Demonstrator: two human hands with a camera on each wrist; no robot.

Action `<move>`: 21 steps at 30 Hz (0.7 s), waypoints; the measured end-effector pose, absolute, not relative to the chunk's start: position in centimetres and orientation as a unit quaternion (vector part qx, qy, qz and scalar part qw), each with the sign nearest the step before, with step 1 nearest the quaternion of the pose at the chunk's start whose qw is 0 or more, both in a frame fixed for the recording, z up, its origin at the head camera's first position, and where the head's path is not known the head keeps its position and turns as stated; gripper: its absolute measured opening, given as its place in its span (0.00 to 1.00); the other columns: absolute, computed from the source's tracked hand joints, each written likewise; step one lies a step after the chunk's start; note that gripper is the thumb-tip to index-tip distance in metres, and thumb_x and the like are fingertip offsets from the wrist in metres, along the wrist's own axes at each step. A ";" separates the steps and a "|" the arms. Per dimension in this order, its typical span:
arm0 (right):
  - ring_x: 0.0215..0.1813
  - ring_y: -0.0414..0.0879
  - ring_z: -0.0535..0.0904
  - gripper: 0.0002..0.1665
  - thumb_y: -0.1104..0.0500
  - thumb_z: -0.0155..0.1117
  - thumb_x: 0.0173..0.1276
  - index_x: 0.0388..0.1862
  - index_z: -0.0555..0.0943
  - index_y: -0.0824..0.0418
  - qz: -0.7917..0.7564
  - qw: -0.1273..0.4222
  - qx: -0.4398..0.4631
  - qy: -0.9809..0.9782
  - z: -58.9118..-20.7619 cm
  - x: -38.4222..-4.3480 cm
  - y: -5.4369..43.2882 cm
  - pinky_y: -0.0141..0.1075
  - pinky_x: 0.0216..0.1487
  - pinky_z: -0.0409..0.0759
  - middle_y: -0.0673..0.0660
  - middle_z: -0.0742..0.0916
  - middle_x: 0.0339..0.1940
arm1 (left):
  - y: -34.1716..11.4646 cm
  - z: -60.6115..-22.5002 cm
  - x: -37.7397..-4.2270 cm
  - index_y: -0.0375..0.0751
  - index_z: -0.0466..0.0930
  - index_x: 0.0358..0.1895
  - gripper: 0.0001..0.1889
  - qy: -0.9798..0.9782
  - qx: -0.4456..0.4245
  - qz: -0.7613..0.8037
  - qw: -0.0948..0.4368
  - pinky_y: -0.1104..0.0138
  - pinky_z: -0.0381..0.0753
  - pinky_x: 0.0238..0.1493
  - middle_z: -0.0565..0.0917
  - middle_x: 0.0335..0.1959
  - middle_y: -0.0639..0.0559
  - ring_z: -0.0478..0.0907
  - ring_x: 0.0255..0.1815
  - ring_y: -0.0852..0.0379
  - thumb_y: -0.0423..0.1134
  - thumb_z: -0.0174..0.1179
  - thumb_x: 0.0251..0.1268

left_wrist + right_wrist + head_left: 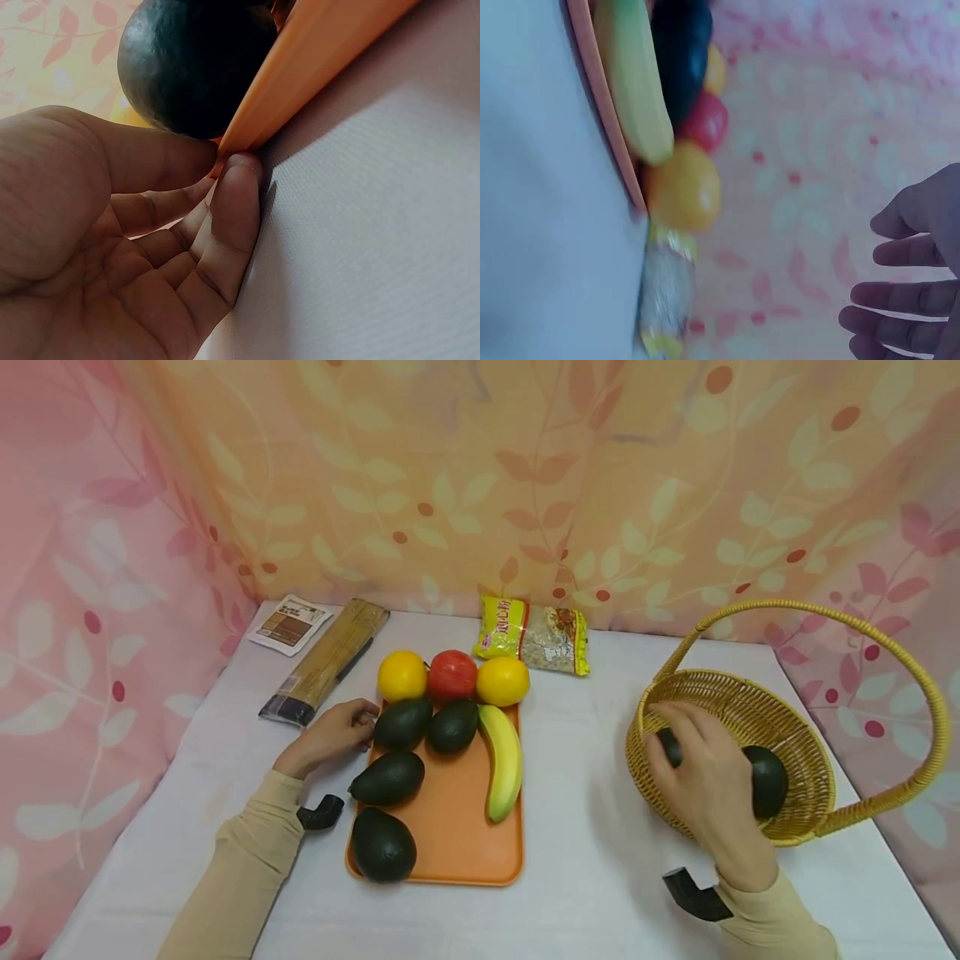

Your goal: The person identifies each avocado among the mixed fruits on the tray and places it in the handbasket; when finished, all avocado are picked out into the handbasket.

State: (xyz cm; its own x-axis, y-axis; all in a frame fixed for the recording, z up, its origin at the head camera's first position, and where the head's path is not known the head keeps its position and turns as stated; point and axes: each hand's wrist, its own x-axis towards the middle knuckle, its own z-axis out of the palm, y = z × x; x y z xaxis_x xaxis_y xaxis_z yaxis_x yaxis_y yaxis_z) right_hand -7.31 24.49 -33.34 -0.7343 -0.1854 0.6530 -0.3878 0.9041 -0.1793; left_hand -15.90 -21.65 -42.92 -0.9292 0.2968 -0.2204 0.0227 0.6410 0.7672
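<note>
My left hand (339, 735) pinches the left rim of the orange tray (300, 67) between thumb and fingers, close beside a dark green avocado (195, 67). Several avocados (387, 779) lie along the tray's left side and middle. A banana (502, 764) lies at its right edge, and a red apple (452, 675) sits between two yellow fruits (503, 682) at the far end. Over the wicker basket (817, 752) is my right hand (705, 777), its fingers extended and holding nothing in the right wrist view. An avocado (767, 781) lies in the basket; another dark shape shows beneath the hand.
At the back left lie a long clear pack of noodles (330, 660) and a small white-and-brown packet (288, 625). A yellow food bag (532, 635) lies behind the tray. The basket's tall handle (885, 639) arches over its right side. Patterned cloth surrounds the table.
</note>
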 end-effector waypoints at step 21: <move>0.59 0.48 0.77 0.29 0.45 0.67 0.63 0.62 0.75 0.49 0.087 0.148 0.486 -0.857 -38.7 -5.1 5.7 0.39 0.56 0.77 0.55 0.80 0.60 | -21.6 -43.1 -15.9 0.26 0.71 0.58 0.18 0.881 0.094 0.434 0.161 0.66 0.76 0.36 0.82 0.35 0.41 0.77 0.29 0.57 0.31 0.49 0.67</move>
State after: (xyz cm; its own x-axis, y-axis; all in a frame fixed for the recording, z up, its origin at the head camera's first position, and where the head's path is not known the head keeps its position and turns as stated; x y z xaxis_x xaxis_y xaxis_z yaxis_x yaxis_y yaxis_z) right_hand -5.07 5.73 -38.70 -0.4837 -0.8071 0.3386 -0.8587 0.5124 -0.0053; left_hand -15.91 -21.64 -43.12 -0.9306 0.3049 -0.2026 0.0252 0.6056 0.7954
